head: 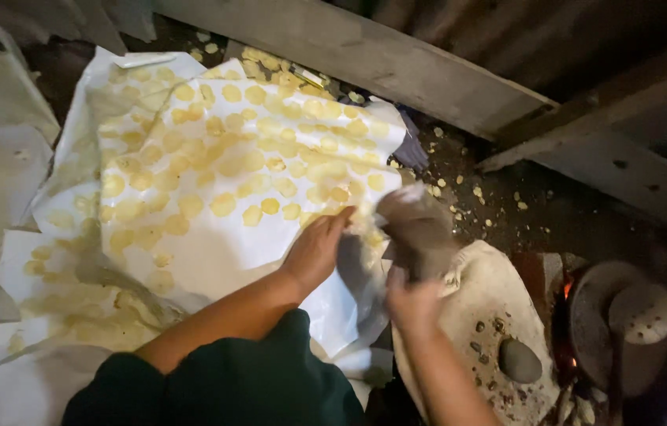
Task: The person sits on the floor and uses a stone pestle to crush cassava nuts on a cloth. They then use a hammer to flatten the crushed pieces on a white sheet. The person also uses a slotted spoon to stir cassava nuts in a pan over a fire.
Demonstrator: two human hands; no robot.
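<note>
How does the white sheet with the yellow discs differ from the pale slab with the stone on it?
The white sheet is thin, crumpled and dotted with yellow discs; the pale slab looks thick and rounded, bearing a grey stone. The left hand rests on the sheet, not the slab. Both are pale.

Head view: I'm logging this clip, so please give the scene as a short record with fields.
left hand: palm down on the white sheet
right hand: gripping a blurred grey cloth
sheet: covered in yellow discs
right side: pale sack with a dark stone
far right: fire under a pan
</note>
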